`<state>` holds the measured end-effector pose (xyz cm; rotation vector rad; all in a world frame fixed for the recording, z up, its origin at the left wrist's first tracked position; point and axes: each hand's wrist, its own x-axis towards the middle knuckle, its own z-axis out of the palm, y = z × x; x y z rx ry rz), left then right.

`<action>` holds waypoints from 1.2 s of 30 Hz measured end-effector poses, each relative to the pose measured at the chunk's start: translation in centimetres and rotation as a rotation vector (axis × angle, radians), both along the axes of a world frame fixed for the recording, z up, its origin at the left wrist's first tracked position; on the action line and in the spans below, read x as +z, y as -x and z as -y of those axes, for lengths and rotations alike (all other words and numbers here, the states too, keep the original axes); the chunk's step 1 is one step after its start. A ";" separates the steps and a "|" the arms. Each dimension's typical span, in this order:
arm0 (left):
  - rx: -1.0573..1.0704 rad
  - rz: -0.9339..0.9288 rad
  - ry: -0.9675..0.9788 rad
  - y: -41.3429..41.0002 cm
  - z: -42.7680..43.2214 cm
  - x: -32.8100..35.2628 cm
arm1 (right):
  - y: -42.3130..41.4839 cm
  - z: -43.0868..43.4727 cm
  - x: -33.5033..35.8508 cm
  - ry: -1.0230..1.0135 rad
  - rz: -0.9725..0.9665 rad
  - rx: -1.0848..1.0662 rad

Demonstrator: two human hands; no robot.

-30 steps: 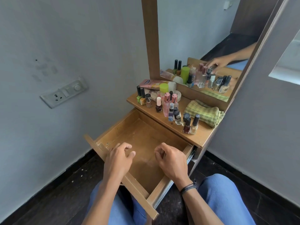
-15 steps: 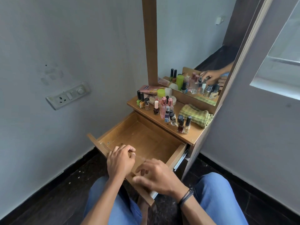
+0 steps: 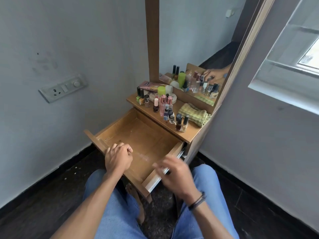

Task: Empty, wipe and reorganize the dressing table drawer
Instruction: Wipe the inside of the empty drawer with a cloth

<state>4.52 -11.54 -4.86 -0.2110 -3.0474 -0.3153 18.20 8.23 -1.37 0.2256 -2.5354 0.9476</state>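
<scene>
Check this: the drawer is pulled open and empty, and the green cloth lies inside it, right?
No. The drawer is open and empty, but the green cloth lies on the tabletop, beside the bottles, per the head view.

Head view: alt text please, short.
An open, empty wooden drawer is pulled out below a tabletop crowded with small bottles and a folded green cloth. The left hand rests curled on its front edge; the right hand is blurred nearby.
</scene>
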 end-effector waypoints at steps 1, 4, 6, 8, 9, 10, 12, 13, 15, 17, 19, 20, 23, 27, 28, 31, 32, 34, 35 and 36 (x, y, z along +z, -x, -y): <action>0.000 -0.006 -0.002 0.1 0.0 -0.1 | 0.6 -2.1 1.3 0.041 -0.134 -0.133; 0.001 -0.010 0.009 0.1 -0.2 0.1 | 4.1 -9.5 5.1 0.064 -0.296 -0.500; 0.000 0.002 0.011 0.2 -0.1 0.2 | 7.0 -13.6 6.4 0.001 -0.087 -0.583; 0.002 0.011 0.012 0.1 -0.1 0.3 | 9.4 -16.0 6.3 -0.170 0.140 -0.463; 0.001 0.016 0.017 0.1 -0.2 0.4 | 10.4 -16.7 6.0 -0.260 0.231 -0.384; 0.001 0.022 0.025 0.0 -0.2 0.4 | 11.2 -17.0 5.8 -0.334 0.307 -0.322; 0.002 0.038 0.054 -0.2 -0.3 0.6 | 12.3 -17.1 5.4 -0.407 0.423 -0.291; 0.005 0.052 0.070 -0.2 -0.4 0.6 | 12.5 -17.0 5.2 -0.417 0.440 -0.305; 0.006 0.077 0.084 -0.1 -0.4 0.5 | 12.5 -16.7 4.4 -0.407 0.384 -0.353; 0.001 0.087 0.076 -0.1 -0.4 0.3 | 11.8 -16.2 4.5 -0.321 0.313 -0.426; -0.017 0.069 0.034 0.0 -0.2 0.2 | 10.6 -15.8 5.3 -0.198 0.292 -0.540; -0.017 0.052 -0.019 0.1 0.0 0.1 | 9.9 -15.7 5.6 -0.117 0.294 -0.613; 0.075 -0.049 -0.226 0.4 0.9 0.2 | 7.3 -15.0 7.2 0.165 0.258 -0.820; 0.321 -0.073 -0.493 1.7 2.2 0.4 | 2.8 -14.5 8.1 0.561 0.226 -0.916; 0.355 -0.066 -0.535 2.0 2.4 0.5 | 1.9 -14.5 7.9 0.619 0.235 -0.922; 0.439 -0.033 -0.653 3.1 2.6 1.0 | -0.9 -11.5 8.7 0.695 0.280 -0.868; 0.465 -0.028 -0.678 3.5 2.6 1.2 | -1.4 -9.7 9.0 0.688 0.283 -0.830; 0.504 -0.047 -0.694 4.3 2.6 1.3 | -1.5 -6.1 8.8 0.618 0.316 -0.700; 0.509 -0.059 -0.688 4.5 2.6 1.1 | -1.0 -4.6 8.4 0.561 0.340 -0.631; 0.500 -0.069 -0.671 4.6 2.4 0.9 | -0.2 -3.2 7.7 0.493 0.363 -0.575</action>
